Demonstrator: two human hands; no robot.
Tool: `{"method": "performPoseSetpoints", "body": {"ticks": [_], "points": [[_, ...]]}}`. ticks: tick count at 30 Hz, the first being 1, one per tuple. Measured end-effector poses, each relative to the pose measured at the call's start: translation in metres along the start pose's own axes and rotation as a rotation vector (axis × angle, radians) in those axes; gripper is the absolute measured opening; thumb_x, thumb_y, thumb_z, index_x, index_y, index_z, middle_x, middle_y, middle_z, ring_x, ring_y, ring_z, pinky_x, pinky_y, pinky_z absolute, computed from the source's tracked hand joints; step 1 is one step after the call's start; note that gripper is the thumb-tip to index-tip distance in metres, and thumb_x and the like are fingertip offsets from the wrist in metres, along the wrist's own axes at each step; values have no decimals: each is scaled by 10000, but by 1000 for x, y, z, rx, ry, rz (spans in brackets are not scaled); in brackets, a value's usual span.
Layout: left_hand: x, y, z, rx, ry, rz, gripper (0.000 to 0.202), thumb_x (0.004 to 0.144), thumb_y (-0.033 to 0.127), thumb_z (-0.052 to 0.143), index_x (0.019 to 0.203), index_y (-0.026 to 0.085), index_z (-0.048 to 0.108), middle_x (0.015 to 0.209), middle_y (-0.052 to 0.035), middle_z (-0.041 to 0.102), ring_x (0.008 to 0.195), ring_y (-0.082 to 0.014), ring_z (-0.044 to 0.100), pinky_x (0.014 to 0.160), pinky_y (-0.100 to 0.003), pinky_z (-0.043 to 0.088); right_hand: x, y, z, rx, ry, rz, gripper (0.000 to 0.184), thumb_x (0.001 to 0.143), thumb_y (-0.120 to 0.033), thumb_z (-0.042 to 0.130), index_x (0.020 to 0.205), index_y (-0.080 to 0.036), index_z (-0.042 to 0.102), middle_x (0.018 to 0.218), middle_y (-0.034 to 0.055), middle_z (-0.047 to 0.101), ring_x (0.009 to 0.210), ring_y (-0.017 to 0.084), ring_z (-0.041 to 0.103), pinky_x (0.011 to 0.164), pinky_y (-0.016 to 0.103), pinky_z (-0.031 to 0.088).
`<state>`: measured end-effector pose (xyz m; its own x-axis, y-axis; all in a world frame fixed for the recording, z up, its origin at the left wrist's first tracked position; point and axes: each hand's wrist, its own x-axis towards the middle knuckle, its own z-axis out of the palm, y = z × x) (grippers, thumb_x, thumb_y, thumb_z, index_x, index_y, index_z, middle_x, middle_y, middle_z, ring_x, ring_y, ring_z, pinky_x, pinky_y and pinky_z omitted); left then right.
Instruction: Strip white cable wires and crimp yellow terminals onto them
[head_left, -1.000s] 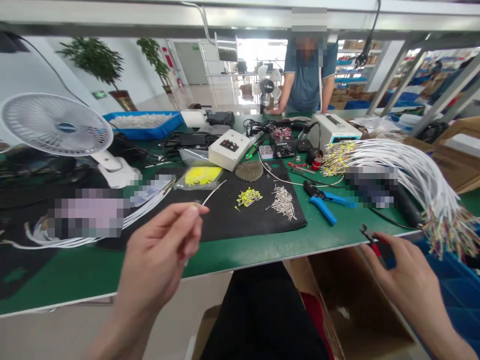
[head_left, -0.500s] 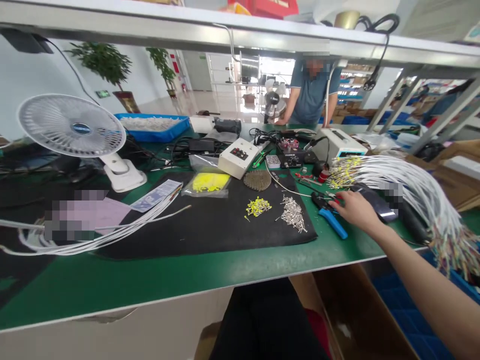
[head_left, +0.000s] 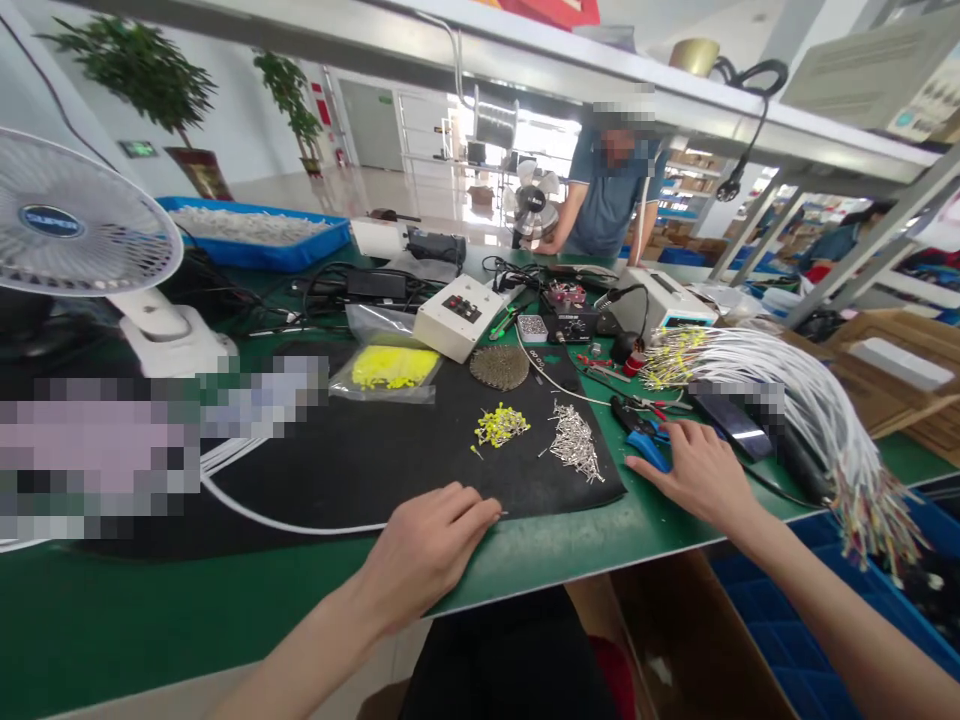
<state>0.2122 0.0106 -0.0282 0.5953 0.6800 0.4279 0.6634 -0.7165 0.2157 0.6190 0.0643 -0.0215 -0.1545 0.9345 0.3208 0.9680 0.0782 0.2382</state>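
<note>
My left hand (head_left: 435, 545) is closed around a white cable (head_left: 300, 527) at the mat's front edge, and the cable's thin tip pokes out past the fingers. To the right, my right hand (head_left: 697, 478) is at the blue-handled crimping pliers (head_left: 648, 452) lying on the table, thumb and fingers spread around the handle side; I see no closed grip. Red-handled cutters (head_left: 660, 408) lie just beyond. On the black mat (head_left: 360, 470) are a small pile of yellow-capped terminals (head_left: 502, 425) and a pile of bare metal terminals (head_left: 576, 445).
A bag of yellow pieces (head_left: 390, 368), a white switch box (head_left: 459, 318) and a round bristly pad (head_left: 499, 368) lie behind. A bundle of white cables (head_left: 795, 390) fills the right side. A white fan (head_left: 161, 335) stands left. Across the table, a person (head_left: 611, 190) leans in.
My left hand has come into view with a white cable drawn across the mat. My right hand has moved from the red-handled cutters nearer to the blue handles. The view has shifted right.
</note>
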Motion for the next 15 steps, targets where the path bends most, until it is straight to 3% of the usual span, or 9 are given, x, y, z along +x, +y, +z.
{"method": "performPoseSetpoints", "body": {"ticks": [5, 10, 12, 15], "points": [[7, 4, 3, 34, -83, -42, 211, 1046, 285, 501, 1152, 231, 676, 1027, -44, 687, 936, -175, 614, 817, -321, 484, -2, 5, 5, -27, -48, -30, 646, 957, -730, 423, 1066, -134, 645, 1008, 245, 647, 961, 476, 616, 744, 575, 496], [16, -20, -10, 148, -40, -135, 263, 1067, 229, 413, 1172, 174, 647, 1097, -80, 671, 993, -177, 603, 844, -309, 496, 4, 14, 30, 50, -69, -114, 523, 989, -614, 386, 940, -159, 638, 1215, 301, 598, 1065, 503, 600, 812, 604, 498], [25, -31, -12, 212, -54, -87, 212, 1045, 190, 462, 1123, 165, 657, 1081, -84, 673, 987, -194, 603, 814, -320, 477, 7, 18, 37, 120, -67, -133, 484, 986, -594, 398, 879, -172, 612, 1291, 308, 583, 1124, 485, 601, 889, 600, 495], [39, -41, -14, 298, -104, 68, 129, 991, 136, 550, 998, 147, 678, 1007, -85, 687, 973, -219, 610, 783, -346, 440, 6, 29, 32, 267, -53, -141, 471, 997, -604, 428, 746, -228, 559, 1250, 265, 647, 1096, 394, 664, 938, 516, 520]]}}
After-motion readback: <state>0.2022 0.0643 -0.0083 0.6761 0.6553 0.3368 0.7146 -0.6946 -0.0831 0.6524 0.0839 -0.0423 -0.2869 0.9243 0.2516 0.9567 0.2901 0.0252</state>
